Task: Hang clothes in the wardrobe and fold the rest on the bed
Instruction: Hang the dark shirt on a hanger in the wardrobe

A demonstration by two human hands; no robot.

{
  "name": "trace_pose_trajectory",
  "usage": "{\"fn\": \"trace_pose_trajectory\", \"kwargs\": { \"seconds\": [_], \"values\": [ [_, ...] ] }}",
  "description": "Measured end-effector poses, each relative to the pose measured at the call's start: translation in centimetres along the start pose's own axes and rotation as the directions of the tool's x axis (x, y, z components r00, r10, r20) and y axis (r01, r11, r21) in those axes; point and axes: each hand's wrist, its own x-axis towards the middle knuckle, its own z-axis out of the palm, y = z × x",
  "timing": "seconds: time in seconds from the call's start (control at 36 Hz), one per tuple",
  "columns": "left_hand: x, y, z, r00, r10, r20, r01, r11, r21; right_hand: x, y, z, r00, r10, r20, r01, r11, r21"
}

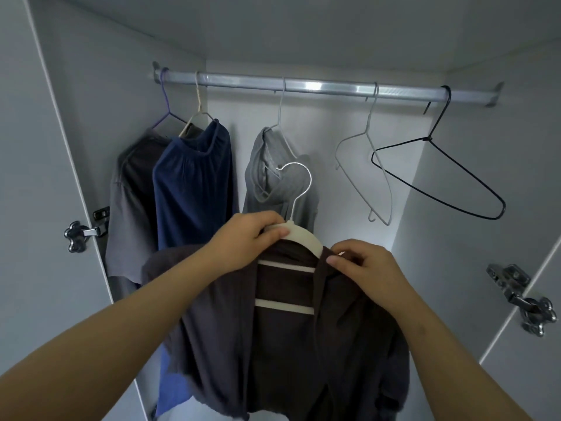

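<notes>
A home, seen from inside an open wardrobe [303, 31]: plain white panels close in three sides, and a metal rail [321, 86] crosses the top. Everyday clothes hang from it: a grey tee [130, 192], a navy garment [194, 183], a pale grey top [273, 177]. Beside them hang a bare white hanger [365, 133] and a black hanger [429, 138], and a door hinge [522, 299] shows at the right edge
</notes>
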Motion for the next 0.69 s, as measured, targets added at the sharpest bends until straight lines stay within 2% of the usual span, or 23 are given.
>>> {"fn": "trace_pose_trajectory", "kwargs": {
  "seconds": [0.06,0.17,0.28,0.33,0.5,0.61,0.67,0.69],
  "values": [
    [0.1,0.0,-0.4,0.999,-0.02,-0.049,0.021,1.0,0.008,-0.2,0.4,-0.7,0.996,0.056,-0.067,-0.055,0.998,0.023],
    [0.7,-0.9,-1.9,0.983,-0.066,-0.174,0.073,0.997,0.038,-0.9,2.1,-1.5,0.965,0.248,-0.09,-0.245,0.968,0.049],
    [1.2,-1.4,-3.5,0.962,-0.081,-0.262,0.081,0.997,-0.012,-1.7,3.5,-1.3,0.907,0.372,-0.199,-0.34,0.924,0.178],
    [1.2,-1.4,-4.1,0.958,-0.092,-0.271,0.087,0.996,-0.031,-1.7,3.5,-1.0,0.883,0.384,-0.271,-0.336,0.919,0.208],
    [0.3,-2.2,-5.2,0.951,-0.088,-0.296,0.11,0.992,0.058,-1.2,3.5,-0.8,0.893,0.275,-0.358,-0.235,0.96,0.151],
    [-0.6,-2.9,-5.8,0.95,-0.095,-0.299,0.116,0.992,0.052,-0.9,3.8,-1.6,0.837,0.281,-0.47,-0.198,0.956,0.218],
    [-0.9,-3.3,-5.8,0.952,-0.095,-0.292,0.113,0.993,0.045,-0.6,3.5,-1.9,0.847,0.312,-0.429,-0.199,0.936,0.289],
    [-1.0,-3.4,-5.7,0.951,-0.095,-0.294,0.112,0.993,0.043,-0.5,3.3,-1.9,0.872,0.33,-0.361,-0.207,0.918,0.337]
  ]
}}
